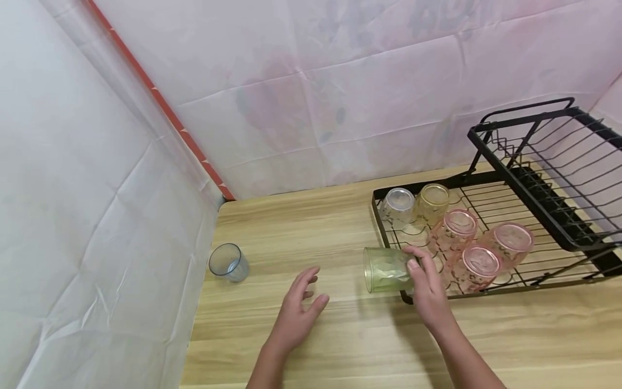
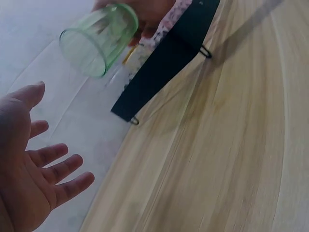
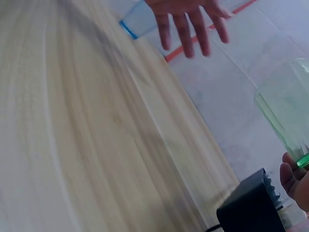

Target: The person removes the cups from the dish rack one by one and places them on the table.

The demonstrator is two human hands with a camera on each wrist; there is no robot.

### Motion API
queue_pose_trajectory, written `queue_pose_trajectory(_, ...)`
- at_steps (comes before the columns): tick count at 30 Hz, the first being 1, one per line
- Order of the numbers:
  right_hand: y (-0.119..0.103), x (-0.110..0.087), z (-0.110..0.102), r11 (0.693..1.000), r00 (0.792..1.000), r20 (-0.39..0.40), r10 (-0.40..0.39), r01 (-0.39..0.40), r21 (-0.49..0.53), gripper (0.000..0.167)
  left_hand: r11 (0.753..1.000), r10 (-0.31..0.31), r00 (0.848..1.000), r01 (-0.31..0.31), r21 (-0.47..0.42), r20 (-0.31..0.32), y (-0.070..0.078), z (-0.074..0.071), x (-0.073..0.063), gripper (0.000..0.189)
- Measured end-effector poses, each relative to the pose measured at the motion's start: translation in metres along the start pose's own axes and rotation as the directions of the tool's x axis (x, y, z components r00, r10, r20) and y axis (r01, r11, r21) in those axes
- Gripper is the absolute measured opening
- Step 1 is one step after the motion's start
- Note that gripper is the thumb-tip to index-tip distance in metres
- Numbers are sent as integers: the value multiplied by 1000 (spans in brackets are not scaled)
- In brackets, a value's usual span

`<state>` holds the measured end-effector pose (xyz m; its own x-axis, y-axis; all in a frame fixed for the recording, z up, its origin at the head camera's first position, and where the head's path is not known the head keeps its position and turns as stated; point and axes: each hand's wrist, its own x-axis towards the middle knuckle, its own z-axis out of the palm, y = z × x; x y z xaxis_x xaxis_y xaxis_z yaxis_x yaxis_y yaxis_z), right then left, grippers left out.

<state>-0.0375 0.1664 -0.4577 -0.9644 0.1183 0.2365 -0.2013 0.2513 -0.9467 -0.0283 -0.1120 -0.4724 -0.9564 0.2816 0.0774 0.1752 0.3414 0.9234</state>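
My right hand (image 1: 427, 289) grips a green glass (image 1: 386, 270) near its base, above the front left corner of the black dish rack (image 1: 384, 229). The glass lies on its side in the air, its mouth facing left. My left hand (image 1: 296, 310) is held over the table to the left of that glass, fingers apart and holding nothing. In the left wrist view the green glass (image 2: 96, 41) is beyond my spread left fingers (image 2: 58, 169). A bluish glass (image 1: 229, 263) stands upright on the table at the left.
Several upturned glasses, one clear (image 1: 399, 205), one yellow (image 1: 432, 202) and pink ones (image 1: 459, 229), stand in the rack's left part. An upper wire tier (image 1: 559, 162) rises at the right. Fabric-covered walls (image 1: 311, 108) border the wooden table (image 1: 291, 227).
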Motion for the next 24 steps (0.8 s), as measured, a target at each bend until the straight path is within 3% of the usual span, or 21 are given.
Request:
queue_pose_trajectory(3, 0, -2, 6, 1000, 999, 35, 4, -4, -3, 34, 1000, 12, 1000, -11, -26, 25, 3, 6, 2, 56)
queue_pose_trajectory(13, 4, -12, 26, 1000, 987, 159, -6, 5, 5, 32, 996, -41, 999, 44, -77, 33, 6, 20, 2, 68)
queue_pose_trajectory(24, 2, -17, 33, 999, 978, 204, 39, -32, -36, 31, 996, -33, 998, 38, -79, 57, 6, 24, 2, 68)
